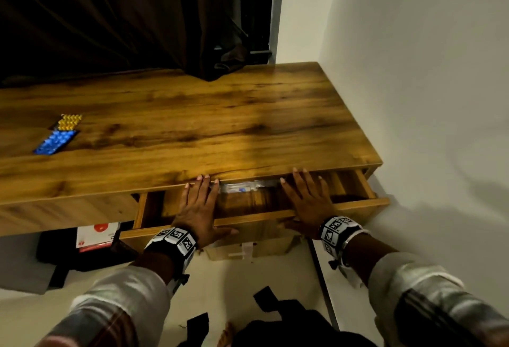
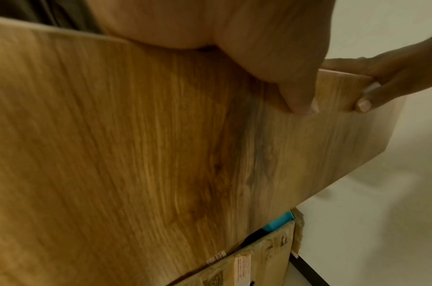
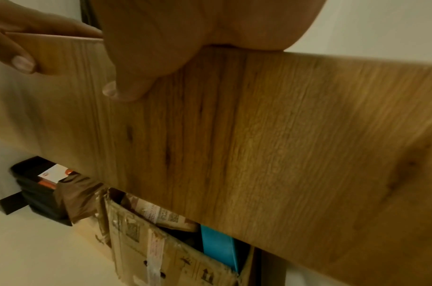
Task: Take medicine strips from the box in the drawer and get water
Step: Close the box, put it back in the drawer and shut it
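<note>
The wooden drawer [image 1: 249, 216] under the table [image 1: 220, 115] stands partly pulled out. Inside it a clear plastic box [image 1: 242, 187] lies mostly hidden under the table's edge. My left hand [image 1: 201, 207] and right hand [image 1: 305, 200] both lie over the top edge of the drawer front [image 2: 161, 154], fingers straight and reaching into the drawer. Each thumb presses on the outer face, the left thumb [image 2: 300, 100] and the right thumb [image 3: 127, 87]. A yellow medicine strip [image 1: 68, 121] and a blue medicine strip [image 1: 55, 141] lie on the table at the far left.
A torn cardboard box [image 3: 161, 251] stands on the floor under the drawer, with a black bag [image 1: 82, 253] to its left. A white wall [image 1: 427, 99] closes in the table's right end. A dark curtain [image 1: 124, 16] hangs behind the table.
</note>
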